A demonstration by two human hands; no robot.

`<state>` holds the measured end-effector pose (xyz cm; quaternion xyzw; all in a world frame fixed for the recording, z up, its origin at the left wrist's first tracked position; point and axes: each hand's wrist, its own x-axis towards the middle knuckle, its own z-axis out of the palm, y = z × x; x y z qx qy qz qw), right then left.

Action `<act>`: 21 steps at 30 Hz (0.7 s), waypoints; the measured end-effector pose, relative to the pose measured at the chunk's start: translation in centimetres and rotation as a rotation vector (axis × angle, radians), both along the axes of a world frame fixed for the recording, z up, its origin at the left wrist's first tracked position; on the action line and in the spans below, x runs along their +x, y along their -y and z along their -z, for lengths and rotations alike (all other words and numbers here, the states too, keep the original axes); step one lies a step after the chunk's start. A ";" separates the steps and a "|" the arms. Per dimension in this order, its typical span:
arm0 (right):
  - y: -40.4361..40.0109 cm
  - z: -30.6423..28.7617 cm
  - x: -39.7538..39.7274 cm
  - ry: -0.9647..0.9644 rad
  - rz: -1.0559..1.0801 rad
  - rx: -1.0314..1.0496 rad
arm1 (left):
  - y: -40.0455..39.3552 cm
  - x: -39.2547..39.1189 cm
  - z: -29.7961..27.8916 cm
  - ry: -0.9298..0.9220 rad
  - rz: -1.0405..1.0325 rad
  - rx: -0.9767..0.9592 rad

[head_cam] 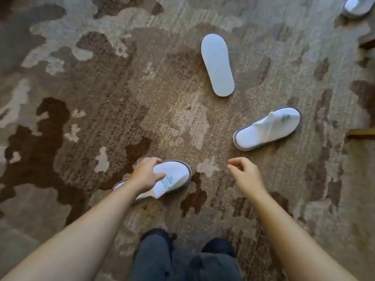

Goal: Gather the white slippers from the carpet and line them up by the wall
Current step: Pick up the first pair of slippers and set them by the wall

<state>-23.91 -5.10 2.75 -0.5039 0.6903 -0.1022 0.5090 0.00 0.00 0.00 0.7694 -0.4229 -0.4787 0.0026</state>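
Several white slippers with grey rims lie scattered on a brown patterned carpet (81, 98). My left hand (147, 174) grips the nearest slipper (174, 175) across its upper, low in the middle of the view. My right hand (246, 177) hovers beside it over bare carpet, fingers loosely curled and holding nothing. A second slipper (267, 128) lies upright to the right of my right hand. A third slipper (218, 64) lies sole up further ahead. A fourth slipper (358, 6) shows partly at the top right corner.
My legs in dark trousers (186, 260) stand at the bottom middle. Dark wooden furniture parts (362, 133) jut in at the right edge. No wall is in view.
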 end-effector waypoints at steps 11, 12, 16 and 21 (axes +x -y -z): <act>1.1 16.9 1.2 0.006 -0.069 -0.010 | 0.8 0.7 16.9 0.243 0.087 -0.035; 1.1 16.9 1.2 0.007 -0.069 -0.015 | 0.8 0.6 16.8 0.242 0.107 -0.027; 1.3 16.7 0.5 0.028 0.045 -0.014 | 1.1 0.8 15.9 0.206 0.192 0.040; 2.8 16.5 -2.4 -0.021 0.369 -0.095 | 4.0 -0.5 14.2 0.006 0.088 -0.082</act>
